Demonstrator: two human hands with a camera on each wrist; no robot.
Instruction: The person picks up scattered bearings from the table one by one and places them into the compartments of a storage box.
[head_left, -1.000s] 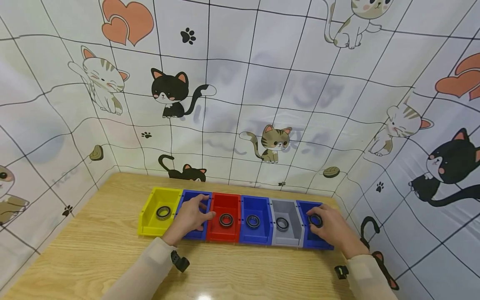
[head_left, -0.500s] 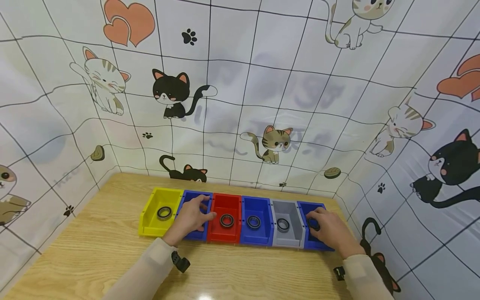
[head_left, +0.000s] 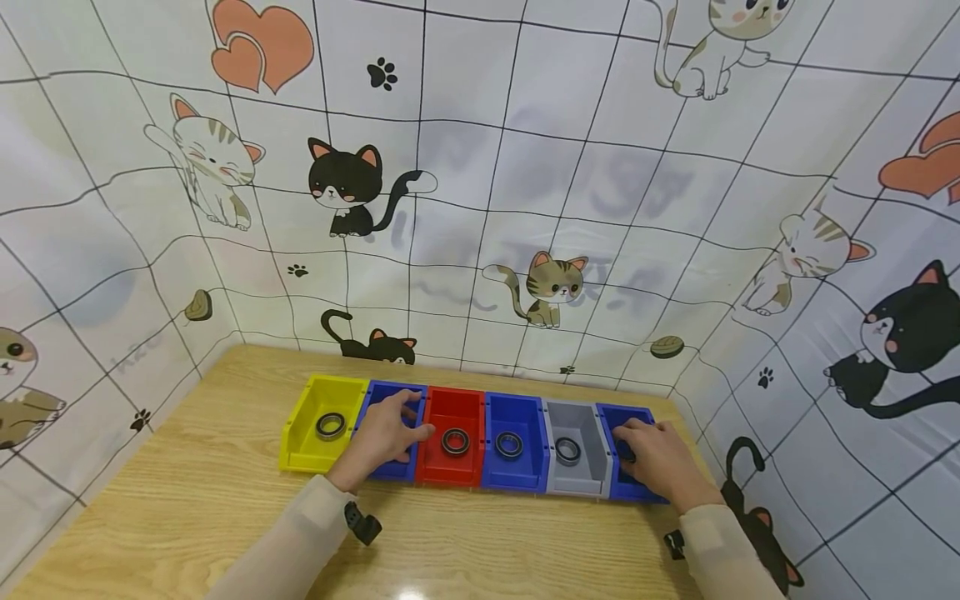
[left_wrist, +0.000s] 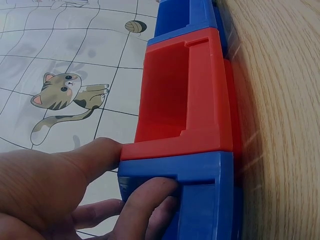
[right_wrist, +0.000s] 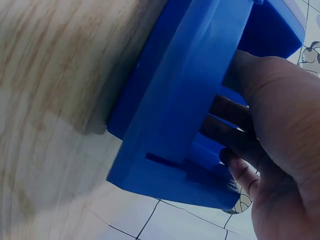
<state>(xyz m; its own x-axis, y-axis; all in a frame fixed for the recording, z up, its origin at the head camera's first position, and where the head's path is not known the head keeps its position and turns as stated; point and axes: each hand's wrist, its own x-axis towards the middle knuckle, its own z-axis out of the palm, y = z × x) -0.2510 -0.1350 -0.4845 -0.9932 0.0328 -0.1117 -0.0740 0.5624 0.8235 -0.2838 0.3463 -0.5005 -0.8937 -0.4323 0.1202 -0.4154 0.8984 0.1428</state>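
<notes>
My left hand (head_left: 382, 437) lies over the second bin from the left, a blue bin (head_left: 381, 390). Its thumb reaches to the border with the red bin (head_left: 450, 404), while a bent index finger (left_wrist: 150, 200) dips inside; no held thing shows there. My right hand (head_left: 660, 458) reaches into the blue bin at the right end (head_left: 633, 412). Its fingers and thumb hold a dark ring bearing (head_left: 626, 451), mostly hidden behind them. Similar bearings lie in the yellow bin (head_left: 330, 426), the red bin, the middle blue bin (head_left: 509, 445) and the grey bin (head_left: 567, 451). The left hand hides its bin's inside.
The bins stand joined in one row on a wooden table (head_left: 480, 542), near its back edge. A white cloth (head_left: 465, 167) printed with cats and grid lines hangs behind and on both sides. Black cameras (head_left: 363, 523) are strapped to the wrists.
My right hand has lowered the bearing deeper into the right-end blue bin, so less of the ring shows. The left hand stays in place.
</notes>
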